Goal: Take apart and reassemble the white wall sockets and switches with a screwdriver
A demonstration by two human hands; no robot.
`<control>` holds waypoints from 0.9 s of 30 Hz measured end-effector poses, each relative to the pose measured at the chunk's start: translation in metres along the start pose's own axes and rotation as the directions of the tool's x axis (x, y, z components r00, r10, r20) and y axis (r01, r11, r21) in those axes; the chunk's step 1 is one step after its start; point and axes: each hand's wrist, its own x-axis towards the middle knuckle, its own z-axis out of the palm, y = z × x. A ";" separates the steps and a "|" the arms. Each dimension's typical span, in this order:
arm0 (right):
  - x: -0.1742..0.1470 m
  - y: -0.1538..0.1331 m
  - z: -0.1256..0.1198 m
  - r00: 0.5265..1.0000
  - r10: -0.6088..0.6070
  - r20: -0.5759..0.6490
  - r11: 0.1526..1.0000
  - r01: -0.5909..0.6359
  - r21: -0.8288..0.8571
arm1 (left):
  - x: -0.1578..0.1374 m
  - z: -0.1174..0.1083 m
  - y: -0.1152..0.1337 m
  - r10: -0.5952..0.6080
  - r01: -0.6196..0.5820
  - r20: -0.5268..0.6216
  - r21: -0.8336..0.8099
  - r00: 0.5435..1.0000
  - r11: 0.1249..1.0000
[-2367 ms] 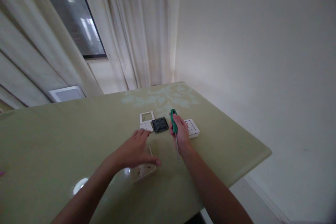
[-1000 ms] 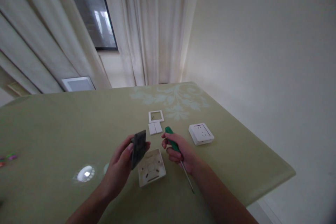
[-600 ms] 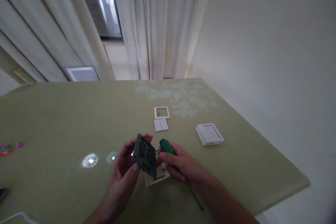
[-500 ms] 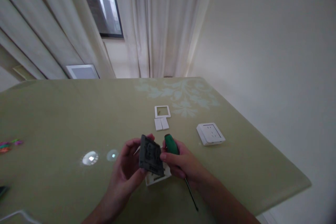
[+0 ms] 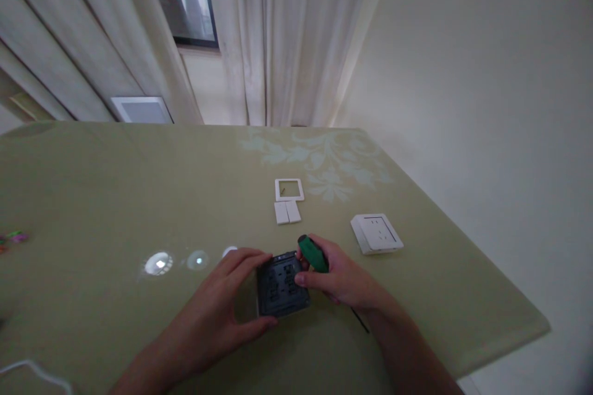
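Observation:
A dark grey switch module (image 5: pixel 279 289) lies flat at the near middle of the table, over the white back box, which is almost wholly covered by it. My left hand (image 5: pixel 231 299) grips the module by its far and near edges, thumb at the near side. In my right hand (image 5: pixel 336 274) is a screwdriver (image 5: pixel 314 254) with a green handle, its shaft pointing back toward me under the wrist. My right thumb and fingers also touch the module's right edge. Beyond it lie two white switch rockers (image 5: pixel 287 212) and a white frame (image 5: pixel 290 199) with small screws inside its opening.
A white wall socket (image 5: pixel 377 234) sits on the right of the table (image 5: pixel 115 197). Small coloured pieces (image 5: pixel 17 236) lie at the far left, and a white cable (image 5: pixel 39 371) at the near left. Curtains and a wall stand behind and to the right.
The module has gone from tilted in the air above the white back box to lying flat over it. Both hands came down with it, and the screwdriver stayed in my right hand.

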 end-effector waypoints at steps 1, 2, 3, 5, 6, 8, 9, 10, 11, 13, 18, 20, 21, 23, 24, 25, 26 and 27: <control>0.001 0.001 0.000 1.000 -0.004 0.007 0.999 0.005 -0.033 | 0.000 0.000 0.000 0.007 -0.008 0.015 0.031 1.000 0.999; 0.001 0.002 0.001 1.000 -0.004 0.005 0.998 0.005 -0.070 | 0.000 0.000 0.000 0.013 -0.014 0.030 0.061 0.999 0.998; 0.002 0.003 0.001 1.000 -0.007 -0.010 0.994 0.006 -0.111 | 0.000 0.000 0.000 0.020 -0.023 0.039 0.090 0.999 0.996; 0.002 0.004 0.001 0.999 -0.022 -0.046 0.981 0.013 -0.196 | 0.000 0.000 -0.001 0.032 -0.039 0.050 0.135 0.998 0.990; 0.002 0.004 0.001 0.998 -0.031 -0.059 0.972 0.017 -0.233 | -0.001 0.000 -0.001 0.037 -0.045 0.055 0.152 0.998 0.987; 0.002 0.003 0.000 0.997 -0.044 -0.071 0.956 0.021 -0.293 | -0.002 0.001 0.000 0.048 -0.058 0.058 0.177 0.997 0.982; 0.002 0.003 0.000 0.997 -0.044 -0.070 0.948 0.020 -0.318 | -0.003 0.001 0.000 0.053 -0.063 0.057 0.191 0.997 0.980; 0.002 0.002 0.000 0.997 -0.042 -0.071 0.940 0.016 -0.342 | -0.004 0.001 0.001 0.059 -0.070 0.059 0.204 0.997 0.977; 0.002 0.002 -0.001 0.996 -0.039 -0.076 0.931 0.008 -0.364 | -0.004 0.001 0.002 0.067 -0.078 0.059 0.217 0.996 0.973; 0.003 0.001 -0.001 0.996 -0.028 -0.080 0.917 -0.006 -0.399 | -0.005 0.001 0.003 0.083 -0.095 0.060 0.240 0.995 0.966; 0.007 0.001 -0.003 0.998 -0.051 -0.023 0.898 0.036 -0.438 | -0.004 -0.002 0.006 0.117 -0.130 0.065 0.244 0.991 0.961; 0.007 0.001 -0.003 0.998 -0.062 -0.003 0.893 0.055 -0.447 | -0.003 -0.001 0.005 0.129 -0.138 0.055 0.235 0.990 0.962; 0.008 0.001 -0.003 0.998 -0.068 -0.001 0.893 0.060 -0.445 | -0.003 0.000 0.004 0.132 -0.140 0.050 0.230 0.990 0.963; 0.007 0.001 -0.003 0.997 -0.079 -0.002 0.898 0.070 -0.435 | -0.003 0.002 0.002 0.133 -0.141 0.050 0.221 0.990 0.965; 0.007 0.001 -0.003 0.997 -0.082 -0.002 0.900 0.074 -0.430 | -0.004 0.002 0.001 0.133 -0.142 0.053 0.220 0.990 0.965; 0.007 0.001 -0.002 0.996 -0.086 -0.002 0.902 0.077 -0.426 | -0.004 0.002 0.001 0.134 -0.143 0.054 0.223 0.989 0.964; 0.007 0.001 -0.002 0.996 -0.091 -0.006 0.903 0.080 -0.421 | -0.004 0.002 0.001 0.137 -0.147 0.058 0.227 0.989 0.963; 0.007 0.001 -0.002 0.995 -0.102 -0.021 0.904 0.084 -0.419 | -0.004 0.001 0.001 0.143 -0.154 0.062 0.231 0.988 0.961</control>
